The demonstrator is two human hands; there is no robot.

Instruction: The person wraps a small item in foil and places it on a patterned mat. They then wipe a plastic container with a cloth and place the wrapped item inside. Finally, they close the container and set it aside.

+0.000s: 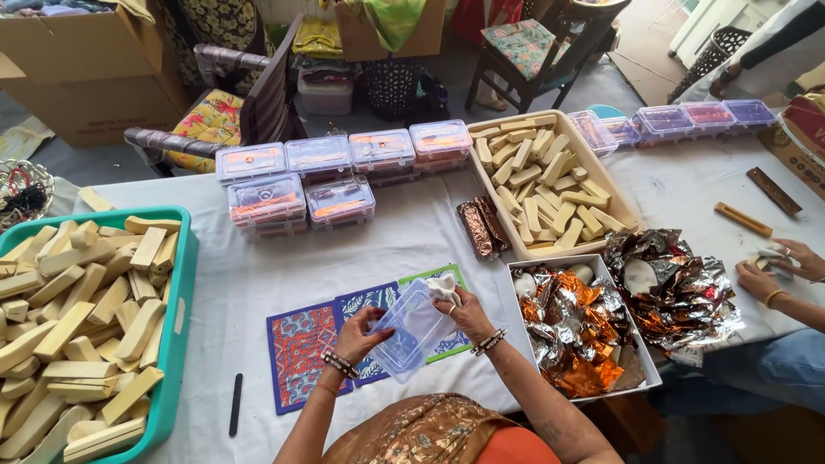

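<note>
My left hand (357, 333) grips the near left edge of a clear plastic box (411, 331), tilted above the table. My right hand (462, 311) holds a white cloth (444, 287) pressed against the box's upper right side. Both wrists wear beaded bracelets. Below the box lie three patterned flat cards (302, 352) in red, blue and green on the white table cover.
A teal crate (179, 318) of pale wooden blocks stands at the left, and a beige tray (514, 225) of similar blocks at the back right. A white box (646, 365) holds crumpled foil. Stacked clear lidded boxes (296, 185) line the back. Another person's hands (778, 271) work at the right. A black pen (235, 404) lies near the front.
</note>
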